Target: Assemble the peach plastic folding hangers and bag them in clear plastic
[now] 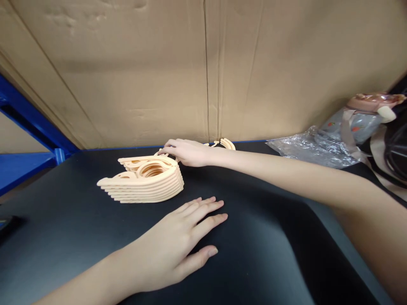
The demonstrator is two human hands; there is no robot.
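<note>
A neat stack of cream plastic folding clothes hangers [143,186], all folded and nested, lies left of centre on the black tabletop. Just behind the stack, my right hand [187,151] curls its fingers down over a thin cream hanger piece; the fingertips and much of that piece are hidden. Past my right wrist, curved cream ends [227,144] show, and whether they belong to the same hanger I cannot tell. In front of the stack, my left hand [181,237] rests palm down on the table with spread fingers, holding nothing.
A cardboard wall [152,76] closes off the table's back edge. At the right lie a clear plastic bag [311,148] and a strapped drink bottle [359,120]. A blue metal frame [34,123] stands at the left, and a dark object [8,224] sits at the left edge.
</note>
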